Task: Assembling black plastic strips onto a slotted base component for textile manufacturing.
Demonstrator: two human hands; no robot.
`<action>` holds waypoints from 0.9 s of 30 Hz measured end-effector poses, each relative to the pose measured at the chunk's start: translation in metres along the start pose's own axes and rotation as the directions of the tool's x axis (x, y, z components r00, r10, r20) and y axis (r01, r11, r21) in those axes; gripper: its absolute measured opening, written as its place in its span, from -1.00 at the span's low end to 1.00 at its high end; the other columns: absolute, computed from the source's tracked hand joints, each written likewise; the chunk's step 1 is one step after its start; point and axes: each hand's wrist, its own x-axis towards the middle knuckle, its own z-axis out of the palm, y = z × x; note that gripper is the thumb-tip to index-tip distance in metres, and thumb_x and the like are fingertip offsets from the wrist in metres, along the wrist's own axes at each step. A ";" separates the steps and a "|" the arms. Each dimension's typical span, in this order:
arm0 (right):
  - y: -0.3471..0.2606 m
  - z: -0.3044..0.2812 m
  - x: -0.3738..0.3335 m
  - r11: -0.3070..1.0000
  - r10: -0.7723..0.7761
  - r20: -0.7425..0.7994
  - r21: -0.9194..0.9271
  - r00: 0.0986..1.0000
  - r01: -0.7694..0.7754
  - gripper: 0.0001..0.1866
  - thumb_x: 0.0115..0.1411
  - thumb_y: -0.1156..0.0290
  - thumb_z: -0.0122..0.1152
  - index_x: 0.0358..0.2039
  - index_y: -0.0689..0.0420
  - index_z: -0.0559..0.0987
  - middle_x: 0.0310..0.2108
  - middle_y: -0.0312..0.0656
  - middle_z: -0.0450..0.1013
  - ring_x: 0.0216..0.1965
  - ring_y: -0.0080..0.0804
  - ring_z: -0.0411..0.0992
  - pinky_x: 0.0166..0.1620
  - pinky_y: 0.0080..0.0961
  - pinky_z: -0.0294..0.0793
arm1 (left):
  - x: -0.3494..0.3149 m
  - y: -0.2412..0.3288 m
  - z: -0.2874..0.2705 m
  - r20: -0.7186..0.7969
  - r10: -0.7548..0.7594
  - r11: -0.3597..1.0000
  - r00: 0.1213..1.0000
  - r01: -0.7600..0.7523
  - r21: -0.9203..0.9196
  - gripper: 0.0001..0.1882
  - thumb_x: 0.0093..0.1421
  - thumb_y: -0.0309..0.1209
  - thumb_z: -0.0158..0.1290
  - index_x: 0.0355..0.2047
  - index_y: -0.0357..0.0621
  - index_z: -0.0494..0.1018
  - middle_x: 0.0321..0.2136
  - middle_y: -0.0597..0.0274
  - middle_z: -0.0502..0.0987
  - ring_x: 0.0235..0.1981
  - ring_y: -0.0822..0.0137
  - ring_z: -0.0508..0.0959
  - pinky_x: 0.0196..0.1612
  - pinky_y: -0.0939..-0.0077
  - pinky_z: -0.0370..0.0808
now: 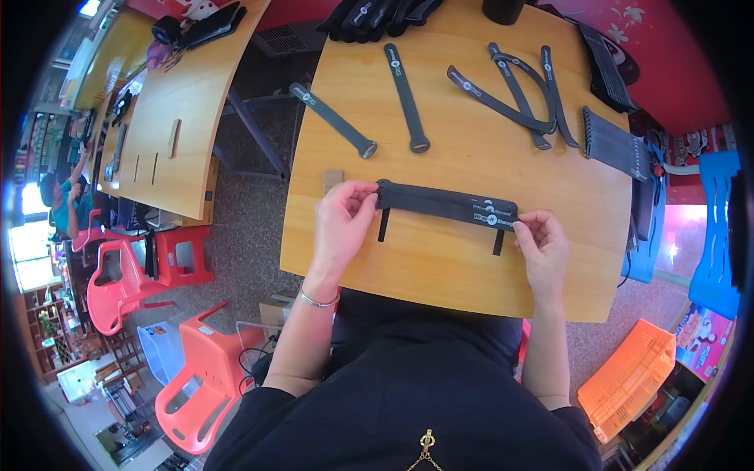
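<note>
A small stack of black cable straps [448,202] with white print lies crosswise near the table's front. My left hand [339,224] pinches its left end, where the ring-shaped tips are. At the right end, my right hand [544,251] has thumb and fingers closed on the straps' corner. Two narrow black strips, a left one [382,227] and a right one [499,243], stick out from beneath the stack toward me. Farther back lie a slanted loose strap [334,120], another strap [407,102] beside it, and several overlapping straps [506,106].
On the wooden table [463,275], a flat bundle of straps [616,143] lies at the right edge, with a black pile [375,20] at the far left. A small brown block [333,180] sits by my left hand. Red chairs [206,385] and an orange crate [627,381] stand on the floor.
</note>
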 end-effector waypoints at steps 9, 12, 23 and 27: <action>0.000 0.000 0.001 1.000 -0.002 -0.003 -0.006 1.000 0.002 -0.89 0.11 0.60 0.17 -0.34 0.20 0.45 -0.47 -0.39 0.41 -0.49 -0.74 0.36 -0.41 -0.77 0.42 | 0.000 -0.001 0.000 0.002 -0.003 1.000 1.000 0.003 0.019 -0.88 0.10 -0.63 0.03 -0.32 -0.35 0.47 -0.52 0.24 0.51 -0.57 0.55 0.51 -0.49 0.73 0.44; -0.001 0.000 0.001 1.000 0.007 -0.007 -0.012 1.000 -0.007 -0.89 0.11 0.60 0.18 -0.34 0.20 0.45 -0.48 -0.39 0.41 -0.49 -0.74 0.36 -0.41 -0.77 0.42 | 0.000 -0.001 0.000 -0.003 -0.009 1.000 1.000 0.009 0.018 -0.89 0.10 -0.63 0.04 -0.32 -0.35 0.47 -0.53 0.25 0.51 -0.57 0.55 0.51 -0.50 0.73 0.43; -0.003 0.001 0.002 0.999 0.021 -0.018 -0.034 1.000 -0.021 -0.89 0.11 0.59 0.18 -0.35 0.20 0.45 -0.48 -0.38 0.42 -0.49 -0.74 0.36 -0.42 -0.78 0.41 | 0.001 0.001 0.000 0.016 -0.020 0.999 1.000 0.019 0.042 -0.89 0.13 -0.63 0.02 -0.31 -0.36 0.45 -0.50 0.29 0.52 -0.52 0.57 0.51 -0.42 0.74 0.49; -0.003 0.001 0.002 0.999 0.019 -0.021 -0.035 1.000 -0.020 -0.89 0.11 0.59 0.18 -0.35 0.20 0.45 -0.49 -0.37 0.41 -0.50 -0.74 0.36 -0.42 -0.78 0.41 | 0.001 0.000 0.000 0.014 -0.020 0.999 1.000 0.019 0.042 -0.90 0.13 -0.62 0.02 -0.31 -0.36 0.44 -0.50 0.30 0.52 -0.52 0.57 0.51 -0.42 0.74 0.49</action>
